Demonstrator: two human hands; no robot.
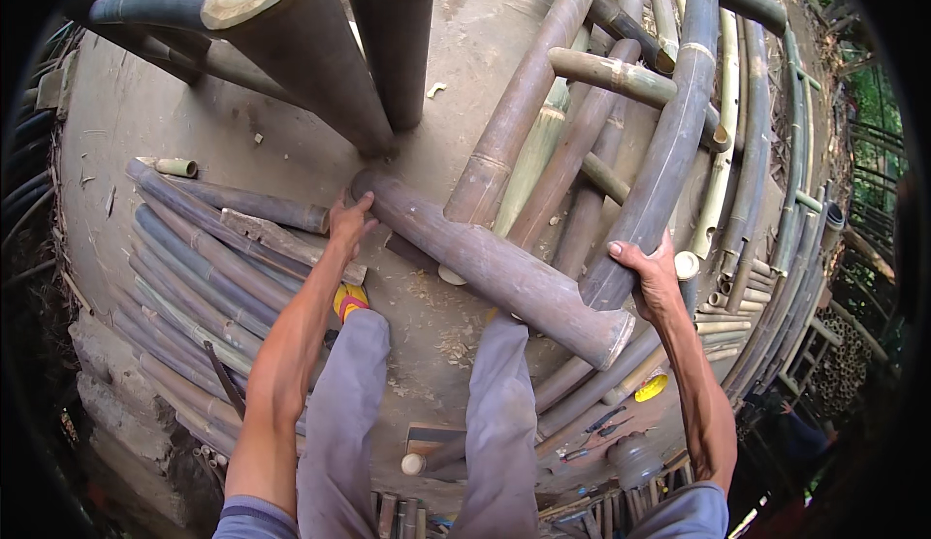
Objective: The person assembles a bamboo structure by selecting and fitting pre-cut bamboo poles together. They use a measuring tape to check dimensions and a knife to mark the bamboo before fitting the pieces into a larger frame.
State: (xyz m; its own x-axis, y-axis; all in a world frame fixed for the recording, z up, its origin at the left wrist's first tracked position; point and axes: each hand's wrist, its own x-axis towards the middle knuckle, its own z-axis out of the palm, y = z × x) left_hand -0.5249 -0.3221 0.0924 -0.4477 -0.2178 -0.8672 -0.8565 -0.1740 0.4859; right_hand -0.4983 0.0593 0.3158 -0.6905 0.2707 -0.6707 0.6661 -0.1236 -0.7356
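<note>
On the dusty concrete floor (194, 122), the thick grey-brown bamboo pole (495, 268) lies slanted across a pile of thinner bamboo stems (572, 151); the left hand (347, 221) wraps its far end, while the right hand (648, 272) curls closed around a neighbouring dark stem. Gripped at one end only, the pole could roll off the round stems onto the yellow-and-pink sandalled foot (349, 300) just below.

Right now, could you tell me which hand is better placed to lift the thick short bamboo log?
Probably the left. The left hand already rests on the far end of the thick bamboo log, while the right hand has its grip on a long dark pole leaning across it.
</note>
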